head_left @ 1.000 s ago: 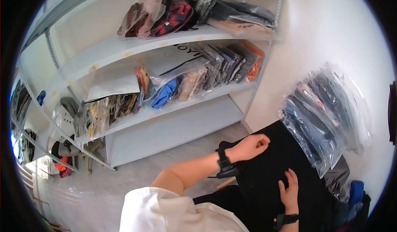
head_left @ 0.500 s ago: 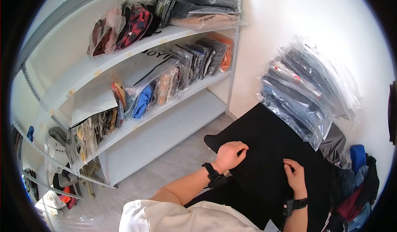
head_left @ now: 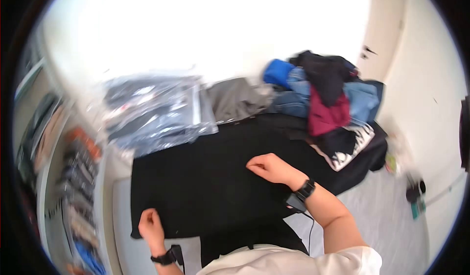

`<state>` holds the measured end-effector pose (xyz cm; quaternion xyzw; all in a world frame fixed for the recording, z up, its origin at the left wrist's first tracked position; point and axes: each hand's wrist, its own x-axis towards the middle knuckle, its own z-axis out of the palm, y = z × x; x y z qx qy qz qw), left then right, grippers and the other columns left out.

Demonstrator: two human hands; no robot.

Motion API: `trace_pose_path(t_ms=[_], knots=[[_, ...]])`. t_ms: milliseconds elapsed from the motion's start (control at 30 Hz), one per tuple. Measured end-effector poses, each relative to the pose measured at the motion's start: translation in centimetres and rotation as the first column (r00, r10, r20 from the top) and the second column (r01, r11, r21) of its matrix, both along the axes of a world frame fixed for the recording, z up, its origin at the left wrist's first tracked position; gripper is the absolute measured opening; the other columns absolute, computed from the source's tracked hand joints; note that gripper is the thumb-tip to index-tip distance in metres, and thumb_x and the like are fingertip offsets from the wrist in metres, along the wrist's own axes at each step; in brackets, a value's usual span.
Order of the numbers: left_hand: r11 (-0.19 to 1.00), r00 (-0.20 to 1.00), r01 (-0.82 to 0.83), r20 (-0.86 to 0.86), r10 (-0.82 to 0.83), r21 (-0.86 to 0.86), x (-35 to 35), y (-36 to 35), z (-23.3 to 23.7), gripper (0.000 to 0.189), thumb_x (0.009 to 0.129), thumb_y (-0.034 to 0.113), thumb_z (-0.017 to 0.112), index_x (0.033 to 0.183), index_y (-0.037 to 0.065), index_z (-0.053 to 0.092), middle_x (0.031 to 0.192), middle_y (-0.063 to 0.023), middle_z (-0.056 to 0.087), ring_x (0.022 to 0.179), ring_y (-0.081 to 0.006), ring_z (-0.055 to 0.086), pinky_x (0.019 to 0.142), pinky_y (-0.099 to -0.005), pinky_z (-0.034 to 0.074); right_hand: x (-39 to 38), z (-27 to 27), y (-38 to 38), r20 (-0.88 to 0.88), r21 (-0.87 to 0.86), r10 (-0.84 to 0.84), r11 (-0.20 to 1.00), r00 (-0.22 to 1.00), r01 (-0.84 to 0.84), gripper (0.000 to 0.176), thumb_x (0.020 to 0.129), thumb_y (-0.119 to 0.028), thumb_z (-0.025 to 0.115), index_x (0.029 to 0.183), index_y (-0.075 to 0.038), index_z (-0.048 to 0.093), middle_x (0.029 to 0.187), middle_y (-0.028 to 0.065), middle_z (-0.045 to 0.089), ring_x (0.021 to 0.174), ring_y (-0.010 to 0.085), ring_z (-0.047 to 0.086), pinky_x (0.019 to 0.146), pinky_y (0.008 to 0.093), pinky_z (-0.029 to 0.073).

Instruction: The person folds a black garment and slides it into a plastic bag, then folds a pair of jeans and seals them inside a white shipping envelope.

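A flat black cloth surface [head_left: 196, 187] spreads in front of me, its front left corner reaching close to my left hand. My left hand [head_left: 152, 225] is at that left front edge, fingers curled in and no object showing in them. Over the middle right of the cloth is my right hand [head_left: 271, 168], its fingers bent and drawn together, also with nothing visible in them. Black bands circle both wrists. Below my right wrist hangs a small dark device [head_left: 295, 202] with a cable.
Clothes in clear plastic bags [head_left: 156, 111] are stacked at the back left, beside a grey bundle [head_left: 237, 98]. A heap of garments, including a maroon one [head_left: 328, 111], lies at the back right. Shelves [head_left: 100, 201] with bagged clothes stand on the left; a door [head_left: 384, 30] is at the far right.
My view has swung right, so the shelves now sit at the left edge and the garment heap and door show. My hands are farther apart, both still loosely curled.
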<state>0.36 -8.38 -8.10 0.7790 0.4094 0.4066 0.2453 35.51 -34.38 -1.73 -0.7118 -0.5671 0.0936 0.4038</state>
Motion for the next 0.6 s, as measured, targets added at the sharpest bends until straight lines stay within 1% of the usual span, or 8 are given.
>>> trace_pose_path(t_ms=[133, 200, 267, 333, 400, 467, 533, 600], knots=[[0.973, 0.964, -0.147, -0.196, 0.181, 0.179, 2.0, -0.1, 0.6, 0.004, 0.086, 0.007, 0.063, 0.088, 0.004, 0.065, 0.060, -0.0043, 0.050, 0.052, -0.0172, 0.046, 0.052, -0.0333, 0.039, 3.0, 1.1, -2.5, -0.029, 0.016, -0.147, 0.989, 0.989, 0.147, 0.016, 0.091, -0.011, 0.061, 0.099, 0.001, 0.067, 0.083, 0.0127, 0.069, 0.076, 0.0179, 0.066, 0.070, 0.0297, 0.051], [0.972, 0.960, -0.171, -0.194, 0.202, 0.163, 2.2, -0.5, 0.6, 0.004, 0.085, 0.006, 0.063, 0.087, 0.004, 0.064, 0.058, -0.0037, 0.045, 0.052, -0.0169, 0.042, 0.051, -0.0336, 0.036, 5.2, 2.1, -4.7, -0.087, 0.102, -0.271, 0.955, 0.959, 0.280, 0.016, 0.088, -0.012, 0.060, 0.097, 0.000, 0.067, 0.083, 0.0168, 0.068, 0.075, 0.0266, 0.068, 0.069, 0.0334, 0.052], [0.976, 0.961, -0.173, -0.195, 0.197, 0.130, 1.5, -1.0, 0.2, 0.004, 0.086, 0.006, 0.062, 0.088, 0.003, 0.064, 0.060, -0.0037, 0.047, 0.053, -0.0162, 0.043, 0.052, -0.0328, 0.037, 6.7, 2.6, -5.7, -0.032, 0.186, -0.316, 0.930, 0.948, 0.316, 0.017, 0.085, -0.007, 0.061, 0.101, 0.000, 0.065, 0.091, 0.0169, 0.068, 0.076, 0.0244, 0.068, 0.068, 0.0323, 0.052], [0.975, 0.970, -0.174, -0.148, 0.195, 0.141, 1.3, -0.9, -0.4, 0.004, 0.087, 0.006, 0.062, 0.088, 0.002, 0.063, 0.062, -0.0037, 0.048, 0.054, -0.0160, 0.043, 0.052, -0.0325, 0.037, 8.3, 4.8, -6.4, 0.015, 0.290, -0.421, 0.870, 0.907, 0.399, 0.027, 0.082, -0.003, 0.063, 0.109, 0.001, 0.061, 0.108, 0.0194, 0.065, 0.091, 0.0283, 0.066, 0.079, 0.0355, 0.052], [0.973, 0.970, -0.175, -0.147, 0.196, 0.148, 1.4, -0.8, -0.5, 0.004, 0.087, 0.005, 0.061, 0.088, 0.002, 0.063, 0.063, -0.0038, 0.048, 0.054, -0.0157, 0.043, 0.052, -0.0324, 0.037, 11.0, 6.5, -7.0, 0.372, 0.503, -0.649, 0.742, 0.664, 0.443, 0.044, 0.077, 0.001, 0.064, 0.119, 0.001, 0.055, 0.125, 0.0221, 0.055, 0.112, 0.0348, 0.057, 0.097, 0.0410, 0.045], [0.972, 0.970, -0.175, -0.145, 0.198, 0.156, 1.6, -0.9, -0.4, 0.004, 0.088, 0.005, 0.061, 0.088, 0.002, 0.063, 0.064, -0.0038, 0.049, 0.054, -0.0155, 0.042, 0.053, -0.0322, 0.037, 13.3, 9.0, -7.7, 0.434, 0.566, -0.759, 0.649, 0.484, 0.509, 0.064, 0.071, 0.001, 0.068, 0.131, 0.000, 0.046, 0.137, 0.0259, 0.044, 0.128, 0.0416, 0.042, 0.108, 0.0455, 0.035], [0.969, 0.974, -0.175, -0.115, 0.197, 0.171, 2.2, -0.8, -0.1, 0.003, 0.088, 0.004, 0.060, 0.088, 0.001, 0.062, 0.064, -0.0041, 0.048, 0.054, -0.0151, 0.042, 0.052, -0.0313, 0.036, 16.3, 10.5, -8.0, 0.421, 0.588, -0.838, 0.544, 0.348, 0.599, 0.083, 0.067, -0.001, 0.072, 0.141, -0.003, 0.036, 0.145, 0.0284, 0.031, 0.133, 0.0456, 0.034, 0.110, 0.0474, 0.033], [0.973, 0.979, -0.171, -0.081, 0.185, 0.154, 2.7, -1.0, 0.0, 0.003, 0.088, 0.004, 0.060, 0.087, 0.001, 0.062, 0.063, -0.0041, 0.048, 0.054, -0.0150, 0.042, 0.051, -0.0310, 0.036, 19.0, 11.8, -8.8, 0.443, 0.494, -0.867, 0.449, 0.229, 0.745, 0.113, 0.058, -0.009, 0.085, 0.150, -0.010, 0.019, 0.152, 0.0260, 0.019, 0.136, 0.0475, 0.027, 0.111, 0.0472, 0.033]])
